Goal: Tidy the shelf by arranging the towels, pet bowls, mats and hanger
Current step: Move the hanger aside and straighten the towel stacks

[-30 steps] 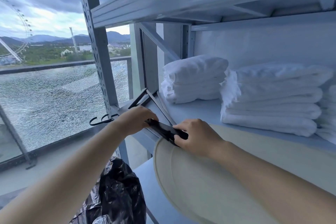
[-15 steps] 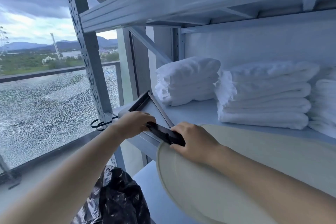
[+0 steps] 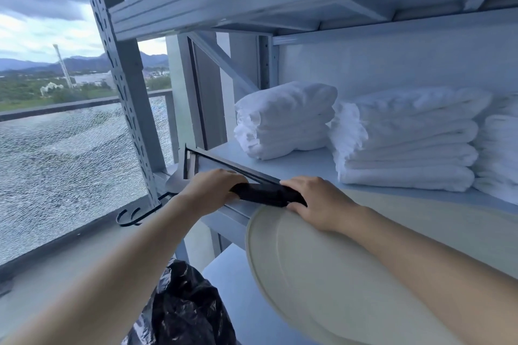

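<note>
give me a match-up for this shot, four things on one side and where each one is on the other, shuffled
Things
1. black plastic hanger
2. white folded towels
3. cream round mat
4. crumpled black plastic bag

Places
a. low down, below the left forearm
b. gripped by the left hand and the right hand
c. stacked on the grey metal shelf board
d. beneath the right forearm

Pairs: 1-b, 2-c, 3-d, 4-a

The towels (image 3: 406, 137) are white. The hanger (image 3: 263, 193) is black. The shelf (image 3: 302, 168) is pale grey-blue, and its post (image 3: 120, 75) has rows of dark holes. The mat (image 3: 322, 274) is plain cream. The bag (image 3: 185, 314) is glossy black. The glass (image 3: 70, 165) shows a fine web of white cracks.
</note>
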{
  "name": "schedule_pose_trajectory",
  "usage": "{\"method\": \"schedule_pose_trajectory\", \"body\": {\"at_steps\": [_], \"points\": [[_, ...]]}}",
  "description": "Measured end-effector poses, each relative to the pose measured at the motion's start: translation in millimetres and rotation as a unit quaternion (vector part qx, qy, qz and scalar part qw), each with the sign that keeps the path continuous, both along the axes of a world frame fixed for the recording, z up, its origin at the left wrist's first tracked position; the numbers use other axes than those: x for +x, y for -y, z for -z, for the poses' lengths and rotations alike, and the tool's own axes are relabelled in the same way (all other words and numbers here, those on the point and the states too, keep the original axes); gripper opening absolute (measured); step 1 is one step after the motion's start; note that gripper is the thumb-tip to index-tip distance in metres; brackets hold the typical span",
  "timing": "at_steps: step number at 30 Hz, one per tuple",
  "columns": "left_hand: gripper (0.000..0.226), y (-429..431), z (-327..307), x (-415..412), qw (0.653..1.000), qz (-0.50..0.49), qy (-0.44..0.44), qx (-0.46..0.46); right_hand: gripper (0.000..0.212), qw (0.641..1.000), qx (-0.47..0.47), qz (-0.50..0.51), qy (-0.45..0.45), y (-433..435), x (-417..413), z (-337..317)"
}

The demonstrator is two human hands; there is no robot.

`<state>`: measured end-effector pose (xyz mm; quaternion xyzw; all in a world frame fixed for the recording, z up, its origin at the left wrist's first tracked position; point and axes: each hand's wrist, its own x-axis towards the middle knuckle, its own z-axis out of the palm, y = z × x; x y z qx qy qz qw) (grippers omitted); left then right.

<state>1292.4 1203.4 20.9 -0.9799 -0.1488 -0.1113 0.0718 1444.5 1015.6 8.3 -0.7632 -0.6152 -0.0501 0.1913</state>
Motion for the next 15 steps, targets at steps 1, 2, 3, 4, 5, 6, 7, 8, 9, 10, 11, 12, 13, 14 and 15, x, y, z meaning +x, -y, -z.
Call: {"method": "schedule_pose_trajectory", "body": {"at_steps": [1,2,3,4,5,6,7,8,9,10,11,12,13,14,15], "points": [[0.023,-1,0,0,1.000,-0.002,0.003,-0.001,0.047,1.000,-0.001,0.003,0.001,-1,1,0],[0.022,-2,1,0,1.000,-0.004,0.003,0.000,0.046,1.000,0.002,0.002,0.003,-3,1,1],[0.021,-4,1,0,1.000,-0.004,0.001,0.000,0.045,1.000,0.005,-0.002,0.007,-5,0,1],[0.020,-6,1,0,1.000,-0.002,-0.001,-0.002,0.042,1.000,0.012,-0.010,0.010,-7,-1,1],[0.019,-7,1,-1,1.000,0.002,-0.003,-0.007,0.039,1.000,0.019,-0.016,0.014,-9,-1,1],[0.020,-9,0,-1,1.000,0.007,-0.003,-0.015,0.036,0.999,0.027,-0.019,0.017,-11,-2,0],[0.021,-10,0,-2,1.000,0.013,-0.003,-0.021,0.033,0.999,0.035,-0.018,0.018,-12,-2,0],[0.023,-10,-1,-2,1.000,0.020,-0.003,-0.022,0.030,0.999,0.044,-0.016,0.018,-12,-2,-1],[0.026,-10,-1,-2,0.999,0.026,-0.004,-0.022,0.029,0.998,0.052,-0.013,0.016,-12,-1,-1],[0.029,-9,0,-3,0.999,0.031,-0.005,-0.022,0.028,0.998,0.060,-0.011,0.015,-11,1,0],[0.032,-9,0,-2,0.999,0.034,-0.008,-0.021,0.027,0.998,0.066,-0.009,0.014,-10,2,2],[0.034,-8,1,-2,0.999,0.036,-0.010,-0.020,0.026,0.997,0.072,-0.008,0.014,-8,3,3],[0.034,-7,1,-1,0.999,0.037,-0.013,-0.018,0.026,0.997,0.077,-0.007,0.014,-8,3,5],[0.034,-6,0,1,0.999,0.039,-0.014,-0.017,0.025,0.996,0.083,-0.005,0.014,-8,3,6],[0.034,-6,-1,2,0.999,0.041,-0.012,-0.020,0.024,0.996,0.086,-0.002,0.014,-9,3,6]]}}
